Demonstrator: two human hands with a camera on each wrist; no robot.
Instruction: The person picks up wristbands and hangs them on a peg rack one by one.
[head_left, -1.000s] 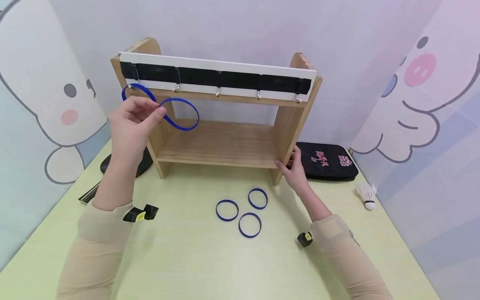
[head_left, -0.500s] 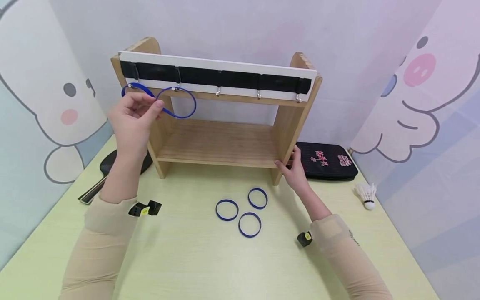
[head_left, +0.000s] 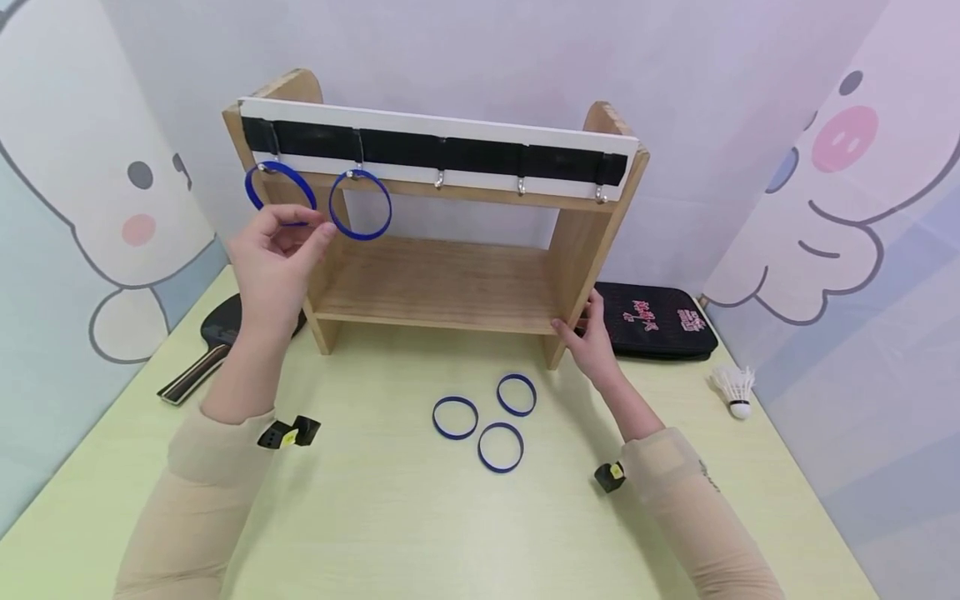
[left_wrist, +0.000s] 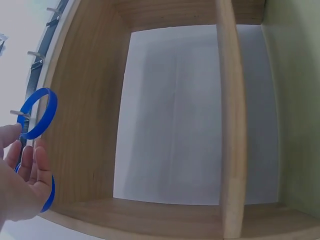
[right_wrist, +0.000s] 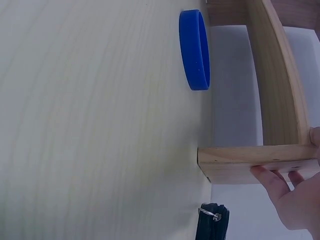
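Observation:
A blue wristband (head_left: 389, 208) hangs from the second hook (head_left: 350, 174) of the white strip. Beside its left edge is my left hand (head_left: 272, 258), thumb tip right at the band, the other fingers apart from the thumb in the left wrist view. Another blue wristband (head_left: 251, 190) hangs on the leftmost hook, its lower part partly behind my left fingers. My right hand (head_left: 592, 342) grips the right side panel of the wooden shelf (head_left: 442, 283) near its lower board. Three more blue wristbands (head_left: 478, 417) lie on the table in front of the shelf.
Three further hooks (head_left: 521, 185) on the strip carry nothing. A table tennis paddle (head_left: 197, 372) lies left of the shelf, partly behind my left arm. To the right are a black zip case (head_left: 660, 323) and a shuttlecock (head_left: 734, 390).
The left hand brought the wristband up and left onto the second hook, then lowered slightly and let go; the band hangs there. The right hand stays on the shelf.

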